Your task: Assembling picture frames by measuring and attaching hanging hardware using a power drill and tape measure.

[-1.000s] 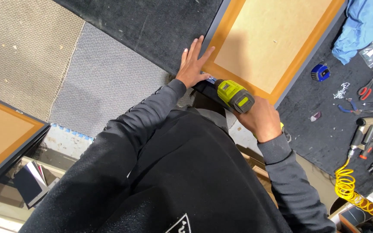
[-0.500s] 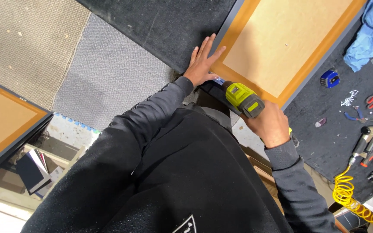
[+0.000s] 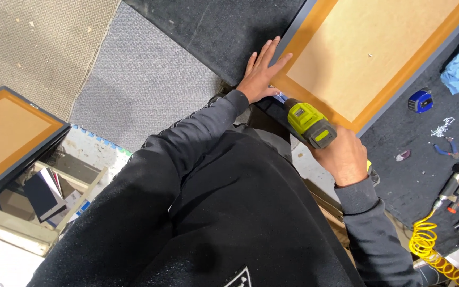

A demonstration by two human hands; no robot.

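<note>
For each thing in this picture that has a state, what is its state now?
Left hand: flat, fingers spread, pressing on the frame corner.
Right hand: closed around the drill grip.
Drill: held, nose at the frame edge.
Framed panel: lying flat, back side up.
Second framed panel: lying flat, untouched.
Yellow hose: coiled.

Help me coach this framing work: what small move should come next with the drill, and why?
Probably squeeze the trigger and press the drill straight into the frame corner. Its tip already sits at the frame's edge beside the left hand, which lies flat holding the frame down, while the right hand grips the handle.
</note>
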